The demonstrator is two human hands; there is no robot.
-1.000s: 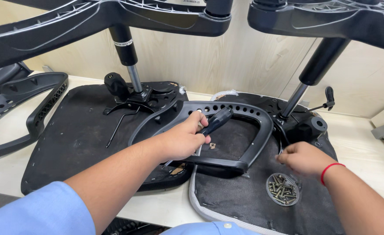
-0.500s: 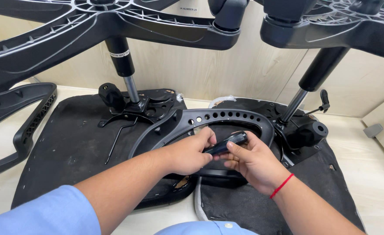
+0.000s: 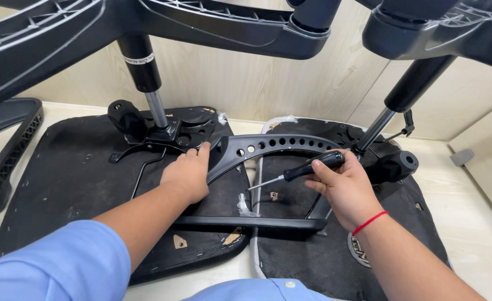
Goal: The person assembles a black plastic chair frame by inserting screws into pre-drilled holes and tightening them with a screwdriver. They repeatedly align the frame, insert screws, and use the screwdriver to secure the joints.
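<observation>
Left hand [image 3: 187,177] pins the rigid, light-looking plastic armrest frame [image 3: 268,147] across both upturned seats (best gripped at its holed arch), right hand [image 3: 346,187] fisted round the screwdriver [image 3: 307,167].

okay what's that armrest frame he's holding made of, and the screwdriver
Armrest frame: looks like matte black moulded plastic, with a row of round holes. Screwdriver in the right hand: black handle, plastic or rubber; thin shaft with a metallic shine, likely steel.
</observation>
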